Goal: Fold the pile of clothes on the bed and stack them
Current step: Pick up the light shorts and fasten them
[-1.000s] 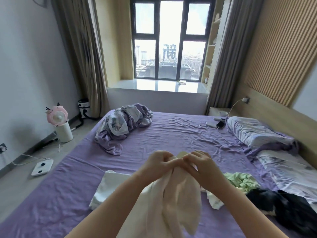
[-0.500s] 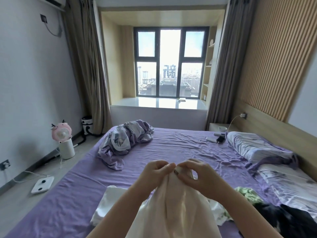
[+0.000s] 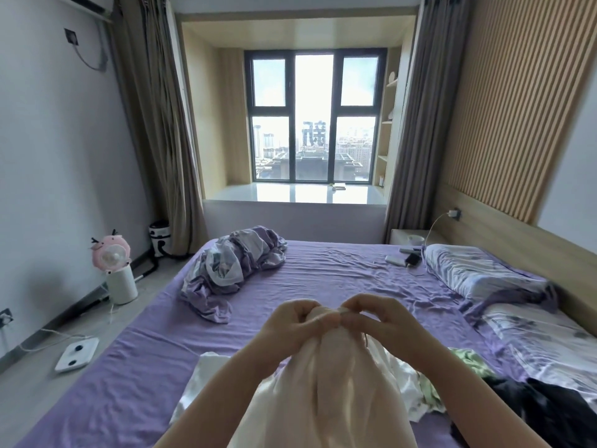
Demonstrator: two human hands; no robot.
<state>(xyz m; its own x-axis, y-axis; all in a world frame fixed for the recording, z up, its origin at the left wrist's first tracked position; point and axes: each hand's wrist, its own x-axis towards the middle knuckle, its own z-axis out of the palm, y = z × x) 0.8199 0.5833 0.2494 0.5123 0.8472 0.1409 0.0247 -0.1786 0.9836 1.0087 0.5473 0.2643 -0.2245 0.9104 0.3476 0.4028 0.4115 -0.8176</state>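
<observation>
Evidently mid-fold: left hand (image 3: 292, 321) and right hand (image 3: 371, 318) pinch the white garment (image 3: 326, 392), fingers clamped on its top edge. Next, spread it flat on the bed (image 3: 323, 279).

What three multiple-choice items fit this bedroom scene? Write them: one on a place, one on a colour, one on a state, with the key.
1. Where does the crumpled duvet lie?
A. on the floor by the fan
B. on the far left part of the bed
C. on the pillows

2. What colour is the bed sheet?
A. purple
B. grey
C. green

3. How is the cream garment held?
A. it lies flat on the bed
B. only one hand holds it
C. both hands pinch its top edge and it hangs down

Key: 1 B, since the duvet sits on the sheet towards the window, on the left. 2 A, since the bare sheet is purple all over. 3 C, since the left hand and the right hand meet at the bunched top of the cloth, which drapes below them.
</observation>
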